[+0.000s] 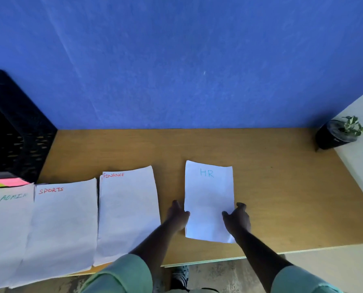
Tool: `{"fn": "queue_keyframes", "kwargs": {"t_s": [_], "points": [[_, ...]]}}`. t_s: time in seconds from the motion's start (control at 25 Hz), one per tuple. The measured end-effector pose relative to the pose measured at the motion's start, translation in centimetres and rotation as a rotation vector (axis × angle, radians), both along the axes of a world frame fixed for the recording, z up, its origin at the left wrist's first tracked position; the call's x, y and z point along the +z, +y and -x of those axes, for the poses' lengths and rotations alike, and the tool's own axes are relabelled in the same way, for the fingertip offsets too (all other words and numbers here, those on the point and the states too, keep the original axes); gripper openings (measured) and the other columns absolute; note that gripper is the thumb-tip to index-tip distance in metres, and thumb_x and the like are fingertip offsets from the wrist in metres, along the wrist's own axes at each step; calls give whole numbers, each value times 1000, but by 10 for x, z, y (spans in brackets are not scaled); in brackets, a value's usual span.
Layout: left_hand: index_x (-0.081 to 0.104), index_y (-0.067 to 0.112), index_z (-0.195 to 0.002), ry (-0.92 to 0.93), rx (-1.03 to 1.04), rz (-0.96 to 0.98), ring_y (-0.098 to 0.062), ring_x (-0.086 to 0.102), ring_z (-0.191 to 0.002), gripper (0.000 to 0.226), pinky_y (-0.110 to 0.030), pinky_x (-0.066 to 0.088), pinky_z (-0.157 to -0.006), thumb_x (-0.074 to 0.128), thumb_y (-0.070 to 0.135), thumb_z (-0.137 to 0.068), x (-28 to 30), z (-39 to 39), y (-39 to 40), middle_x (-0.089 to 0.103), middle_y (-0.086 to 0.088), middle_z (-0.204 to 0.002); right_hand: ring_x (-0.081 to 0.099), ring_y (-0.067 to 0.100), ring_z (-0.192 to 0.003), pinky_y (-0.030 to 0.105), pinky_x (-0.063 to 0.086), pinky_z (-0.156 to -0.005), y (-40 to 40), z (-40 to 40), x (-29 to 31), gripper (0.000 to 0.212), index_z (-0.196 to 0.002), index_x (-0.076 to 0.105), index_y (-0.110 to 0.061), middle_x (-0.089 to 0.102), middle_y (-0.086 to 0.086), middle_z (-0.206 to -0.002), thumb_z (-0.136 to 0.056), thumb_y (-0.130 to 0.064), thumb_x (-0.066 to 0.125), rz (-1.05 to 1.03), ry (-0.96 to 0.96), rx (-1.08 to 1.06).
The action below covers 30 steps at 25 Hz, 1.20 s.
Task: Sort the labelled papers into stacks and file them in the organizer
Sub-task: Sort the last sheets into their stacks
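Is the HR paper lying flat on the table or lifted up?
Flat: the HR paper lies on the table, both hands at its side edges.

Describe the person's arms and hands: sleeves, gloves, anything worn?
Both hands, left and right, are bare: no gloves, and no rings, watch or bands that the head view shows. The forearms are bare too. Loose light-green sleeves end around the elbows, one on each arm. No markings or logos show on the fabric. The lighting is dim, so fine detail on the hands is hard to tell.
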<state>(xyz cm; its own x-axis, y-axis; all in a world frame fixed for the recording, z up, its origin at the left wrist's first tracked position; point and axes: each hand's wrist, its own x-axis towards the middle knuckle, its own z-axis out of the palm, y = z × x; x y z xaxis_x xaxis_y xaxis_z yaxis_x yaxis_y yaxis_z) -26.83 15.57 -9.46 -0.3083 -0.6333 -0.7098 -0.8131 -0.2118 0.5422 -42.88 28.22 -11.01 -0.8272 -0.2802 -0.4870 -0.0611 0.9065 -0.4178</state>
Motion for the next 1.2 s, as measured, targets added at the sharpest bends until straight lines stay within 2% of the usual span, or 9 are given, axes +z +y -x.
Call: {"fn": "queue_keyframes", "kwargs": {"t_s": [0.12, 0.2, 0.32, 0.48, 0.68, 0.88, 1.04, 1.12, 1.2], "points": [[44, 12, -137, 35, 84, -10, -26, 58, -111, 51, -28, 45, -83, 56, 16, -88, 0, -3, -1, 57, -9, -128, 63, 32, -87, 33, 51, -72, -1, 8, 0, 24, -111, 65, -14, 73, 12, -107, -89, -21, 61, 108, -56, -20], [57, 14, -121, 66, 88, 42, -23, 61, -92, 34, -32, 51, -76, 50, 11, -88, 2, -6, -5, 64, -7, -109, 63, 32, -85, 40, 54, -76, -5, 10, 1, 8, -88, 68, -15, 73, 12, -95, -90, -18, 61, 250, -110, -63], [54, 22, -103, 89, 117, 117, -19, 58, -79, 18, -27, 46, -63, 48, 15, -89, 11, -15, -19, 60, 2, -92, 63, 28, -87, 35, 50, -73, -14, 10, 6, 10, -96, 71, -15, 73, 6, -95, -95, -14, 61, 422, -202, -105], [60, 20, -108, 209, 278, 150, -22, 64, -86, 20, -27, 48, -63, 55, 22, -88, 24, -44, -43, 68, 0, -98, 68, 19, -88, 28, 52, -69, -32, -7, 13, 13, -99, 73, -18, 76, -2, -99, -97, -12, 62, 537, -341, -35], [61, 11, -111, 210, 419, 202, -28, 61, -93, 26, -27, 44, -66, 43, 15, -93, 23, -99, -71, 66, -11, -108, 76, 31, -94, 44, 61, -85, -65, -59, 15, 13, -103, 78, -8, 80, 8, -102, -90, -9, 74, 578, -605, 110], [60, 5, -104, 202, 491, 255, -39, 59, -99, 25, -38, 49, -75, 38, 14, -98, 17, -182, -96, 63, -18, -103, 76, 27, -85, 39, 60, -77, -124, -138, 22, 13, -94, 78, -7, 80, 5, -92, -90, -19, 76, 625, -527, 146], [48, 7, -74, 210, 507, 295, -28, 47, -73, 29, -31, 33, -60, 41, 19, -99, 23, -265, -134, 50, -9, -71, 55, 19, -64, 32, 41, -61, -165, -209, 21, 25, -69, 69, -2, 63, 0, -68, -84, -18, 81, 604, -500, 146], [43, 12, -67, 176, 459, 336, -25, 44, -67, 34, -31, 29, -55, 46, 23, -99, 23, -307, -153, 46, -4, -64, 53, 19, -67, 33, 39, -64, -176, -245, 17, 34, -79, 66, 10, 61, 5, -72, -80, -19, 84, 583, -507, 120], [53, 14, -71, 138, 390, 380, -25, 51, -70, 29, -31, 33, -57, 54, 27, -97, 24, -351, -172, 54, -2, -66, 58, 20, -68, 33, 43, -66, -186, -283, 12, 33, -82, 70, 10, 66, 7, -75, -78, -19, 86, 565, -500, 107]]}}
